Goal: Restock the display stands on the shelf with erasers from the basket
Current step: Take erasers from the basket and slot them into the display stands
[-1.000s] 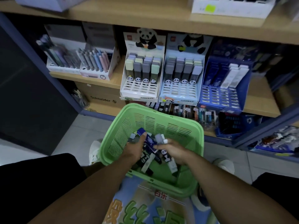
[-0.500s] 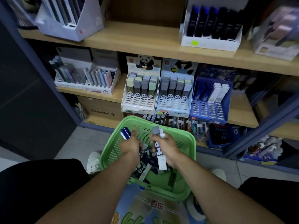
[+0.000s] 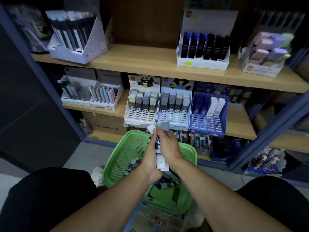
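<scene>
A green plastic basket sits on my lap with several loose erasers in its bottom. Above it my left hand and my right hand are pressed together, both gripping a bundle of long erasers; a grey tip and a white tip stick out above the fingers. Straight ahead on the middle shelf stand three slotted display stands: a white panda stand, a light-blue panda stand and a dark-blue stand. Each has erasers in its back rows and bare front slots.
Pen boxes stand left of the stands on the same shelf. The upper shelf carries boxed pens and a dark refill display. A Schneider carton and pen trays sit on the lower shelf. A blue shelf post rises at right.
Both hands have risen out of the basket and come together, merging their erasers into one bundle. The camera has tilted up, showing more of the upper shelf.
</scene>
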`<state>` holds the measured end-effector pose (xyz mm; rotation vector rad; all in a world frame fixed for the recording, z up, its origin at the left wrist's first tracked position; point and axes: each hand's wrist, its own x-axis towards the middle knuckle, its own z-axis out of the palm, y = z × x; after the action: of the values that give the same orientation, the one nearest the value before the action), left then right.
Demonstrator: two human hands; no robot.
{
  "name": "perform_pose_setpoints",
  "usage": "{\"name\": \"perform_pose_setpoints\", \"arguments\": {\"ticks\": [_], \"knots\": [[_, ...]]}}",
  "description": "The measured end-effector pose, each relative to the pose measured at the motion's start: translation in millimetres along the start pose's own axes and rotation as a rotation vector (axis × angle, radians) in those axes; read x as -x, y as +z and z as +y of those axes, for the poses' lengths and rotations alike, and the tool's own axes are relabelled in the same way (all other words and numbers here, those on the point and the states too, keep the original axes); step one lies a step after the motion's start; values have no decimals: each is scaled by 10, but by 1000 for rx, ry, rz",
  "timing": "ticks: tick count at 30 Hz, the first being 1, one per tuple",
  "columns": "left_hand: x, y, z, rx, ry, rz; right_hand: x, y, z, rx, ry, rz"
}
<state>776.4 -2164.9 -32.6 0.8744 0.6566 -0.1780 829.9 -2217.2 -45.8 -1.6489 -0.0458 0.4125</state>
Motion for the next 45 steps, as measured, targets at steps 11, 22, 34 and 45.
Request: {"name": "perform_pose_setpoints", "arguments": {"ticks": [11,22,34,45], "knots": [[189,204,393,81,-19,-207,-109,-112,-411,-201,-76,33],[-299,-46,747,-194,18,-38,-705,-213,-519,-198,179,78],[-1003,-53,735,-238,163,241,-1370,-723,-474,452,-382,145],[-1012,26,762,-178,3,90,-1530,-693,-358,488,-512,179]]}}
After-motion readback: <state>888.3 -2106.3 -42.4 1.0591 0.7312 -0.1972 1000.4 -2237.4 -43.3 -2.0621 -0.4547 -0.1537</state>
